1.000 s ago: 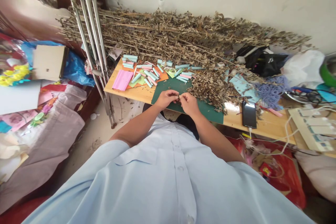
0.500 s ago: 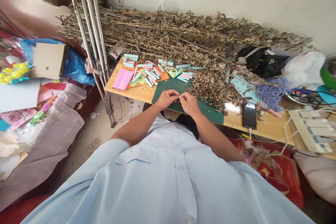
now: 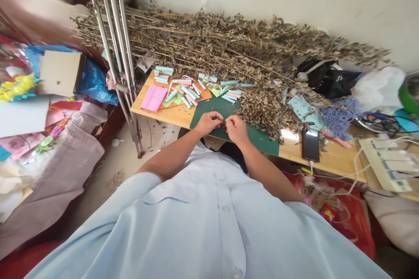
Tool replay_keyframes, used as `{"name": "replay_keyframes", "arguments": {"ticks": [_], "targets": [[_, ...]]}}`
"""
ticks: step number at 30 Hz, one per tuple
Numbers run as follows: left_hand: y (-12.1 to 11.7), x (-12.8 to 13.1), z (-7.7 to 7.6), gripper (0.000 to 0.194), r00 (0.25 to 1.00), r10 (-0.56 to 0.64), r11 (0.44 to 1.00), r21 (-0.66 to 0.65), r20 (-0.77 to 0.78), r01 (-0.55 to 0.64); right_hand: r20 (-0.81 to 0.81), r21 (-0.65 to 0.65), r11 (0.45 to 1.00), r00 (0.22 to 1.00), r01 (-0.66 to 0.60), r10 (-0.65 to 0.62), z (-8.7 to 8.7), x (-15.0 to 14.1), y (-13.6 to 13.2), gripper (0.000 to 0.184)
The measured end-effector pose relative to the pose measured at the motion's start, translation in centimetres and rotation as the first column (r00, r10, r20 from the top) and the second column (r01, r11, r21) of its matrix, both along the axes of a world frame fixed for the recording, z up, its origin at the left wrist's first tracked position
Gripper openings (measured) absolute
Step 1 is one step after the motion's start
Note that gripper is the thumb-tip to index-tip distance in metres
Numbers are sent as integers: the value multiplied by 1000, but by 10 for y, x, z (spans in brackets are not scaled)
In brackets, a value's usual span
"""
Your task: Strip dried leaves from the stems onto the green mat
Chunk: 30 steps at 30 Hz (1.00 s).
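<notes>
My left hand (image 3: 209, 124), right hand (image 3: 236, 130): both pinched narrow on brown scrap (image 3: 224, 125), mostly hidden, unidentifiable. Green mat (image 3: 262, 137): far right part buried under leaf pile (image 3: 262, 111).

From here I see metal crutches (image 3: 123, 87) at ten o'clock, a plugged-in phone (image 3: 310, 144) at three, a red bag (image 3: 361, 222) at four.

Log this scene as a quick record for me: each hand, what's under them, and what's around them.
Left hand: above the green mat, fingers curled, grip unclear
Right hand: facing the left, fingers curled, grip unclear
Between fingertips: small dark bits, too small to identify
Loose dried leaves: heaped on the mat's right part
Small rolls: blue and pink, mostly left of the leaves
Phone: right of the mat, cable attached
</notes>
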<state>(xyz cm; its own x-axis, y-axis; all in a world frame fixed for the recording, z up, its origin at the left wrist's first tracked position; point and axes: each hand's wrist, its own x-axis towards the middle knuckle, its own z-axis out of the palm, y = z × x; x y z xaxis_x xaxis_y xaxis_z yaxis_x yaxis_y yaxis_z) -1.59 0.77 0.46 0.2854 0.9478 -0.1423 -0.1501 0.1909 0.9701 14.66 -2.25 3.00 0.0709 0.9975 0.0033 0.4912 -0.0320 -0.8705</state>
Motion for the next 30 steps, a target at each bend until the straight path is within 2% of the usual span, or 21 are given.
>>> {"name": "replay_keyframes", "arguments": {"ticks": [4, 8, 12, 15, 18, 20, 23, 25, 27, 30], "targets": [[0, 0, 3, 20, 1000, -6, 1000, -20, 7, 6, -125, -60, 997, 990, 57, -64, 14, 8, 5, 16], [0, 0, 3, 24, 1000, -1, 1000, -31, 29, 2, -173, -88, 996, 985, -13, -2, 27, 17, 0, 22], [0, 1, 1, 26, 1000, 3, 1000, -29, 28, -2, -136, -106, 972, 971, -211, 196, 30, 24, -21, 22], [-1, 1, 2, 27, 1000, -9, 999, -35, 20, 10, 22, -133, 907, 914, -399, 405, 26, 28, -36, 19], [-1, 2, 6, 28, 1000, -18, 999, -37, 0, 18, 138, -162, 865, 857, -474, 496, 21, 30, -43, 12], [-1, 2, 7, 29, 1000, -21, 999, -34, -23, 21, 151, -143, 883, 872, -446, 465, 19, 29, -43, 13], [0, 2, 6, 29, 997, -29, 999, -15, -69, 28, 154, -39, 954, 941, -298, 300, 18, 24, -35, 18], [1, 2, 3, 29, 994, -37, 999, 10, -106, 38, 134, 39, 980, 973, -196, 189, 18, 19, -27, 19], [1, 2, 0, 29, 990, -42, 998, 49, -134, 49, 120, 116, 984, 985, -138, 124, 19, 12, -19, 16], [1, 2, -2, 31, 992, -63, 990, 116, -110, 76, 134, 182, 974, 985, -134, 111, 21, 2, -7, 13]]}}
